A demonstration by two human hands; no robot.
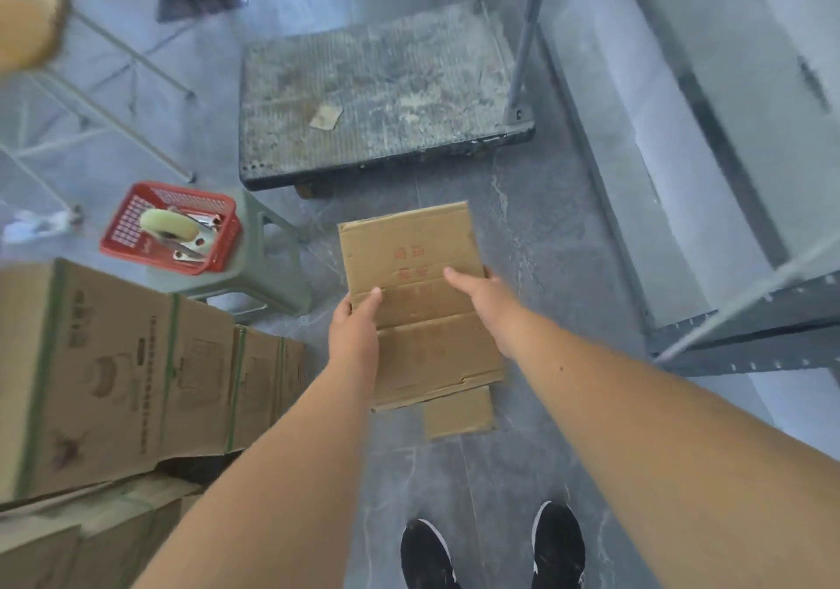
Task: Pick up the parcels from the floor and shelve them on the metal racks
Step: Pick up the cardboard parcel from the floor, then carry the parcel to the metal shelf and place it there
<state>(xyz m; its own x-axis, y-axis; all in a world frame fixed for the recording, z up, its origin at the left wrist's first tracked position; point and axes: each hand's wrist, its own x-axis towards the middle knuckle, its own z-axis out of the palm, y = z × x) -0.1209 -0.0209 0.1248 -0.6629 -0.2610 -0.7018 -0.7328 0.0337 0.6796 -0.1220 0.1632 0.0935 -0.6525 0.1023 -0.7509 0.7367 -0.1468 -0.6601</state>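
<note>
A flat brown cardboard parcel [418,302] with red print is held above the grey floor in front of me. My left hand [354,332] grips its left edge, thumb on top. On the right edge rests my right hand [484,304], fingers curled around the side and thumb across the top. One loose flap [459,411] hangs at the near end. The metal rack [745,325] stands to the right, its pale lower shelf [709,147] bare.
A dirty grey platform trolley [382,102] sits ahead. A red basket [170,227] with a tape dispenser rests on a green stool [268,266] to the left. Stacked cardboard cartons [113,375] fill the near left. My black shoes [493,552] are below.
</note>
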